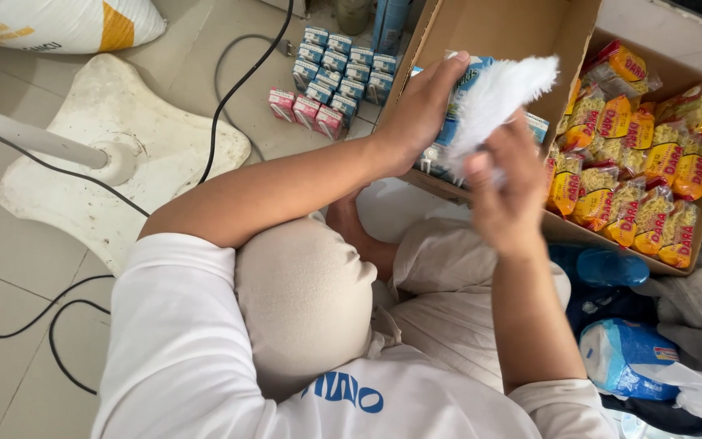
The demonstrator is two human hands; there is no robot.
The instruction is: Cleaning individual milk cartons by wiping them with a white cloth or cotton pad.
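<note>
Left hand [422, 110] is wrapped around a small blue-and-white drink carton [466, 81], fingers curled over its top edge, thumb side under it. Grip is closed on the carton. Carton sits up at the near wall of the open brown cardboard box [497, 28], just off the box edge.

Right hand [507, 191] is clamped on a fluffy white cloth [497, 93], fingers pinched on its lower end. The cloth fans upward from that grip and lies against the carton's face, touching it. Some motion blur on the right hand, so exact finger placement is unclear.

Just below the left grip: more blue-and-white cartons [440, 154] standing inside the same box, partly hidden by both hands.

Right of the right grip: a second open cardboard tray [578, 232] packed with yellow-and-red noodle packets [639, 171], in rough rows, some tilted.

Left of the left grip, well apart, on the tiled floor [26, 309]: a block of blue-topped small cartons [343, 61] with a few pink ones [306, 110] at its near edge. Further left, the white fan base [67, 171] and black cables [237, 89].

Below the right grip, beside the forearm: a blue-and-white plastic pack [631, 358] on a heap of dark cloth.
</note>
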